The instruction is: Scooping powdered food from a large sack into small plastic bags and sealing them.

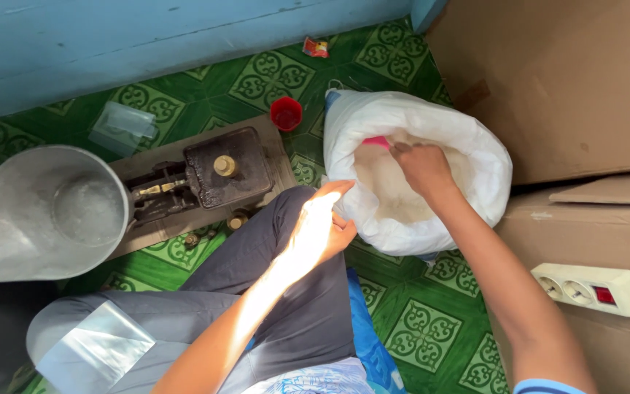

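Note:
An open white sack [468, 138] of pale grain [388, 193] stands on the green patterned floor. My right hand [421, 166] is down inside the sack, shut on a pink scoop [375, 141] of which only an edge shows. My left hand [322, 226] rests in bright sunlight against the sack's near left rim, fingers loosely spread, holding nothing that I can see. I sit cross-legged in grey trousers [286, 292], with a clear plastic bag [92, 350] lying on my left knee.
A balance scale [205, 179] with a brass weight [224, 165] and a large metal pan [45, 211] sits left. A red cup [286, 113] and plastic bags [122, 125] lie behind it. Cardboard boxes [563, 80] and a power strip [592, 288] stand right.

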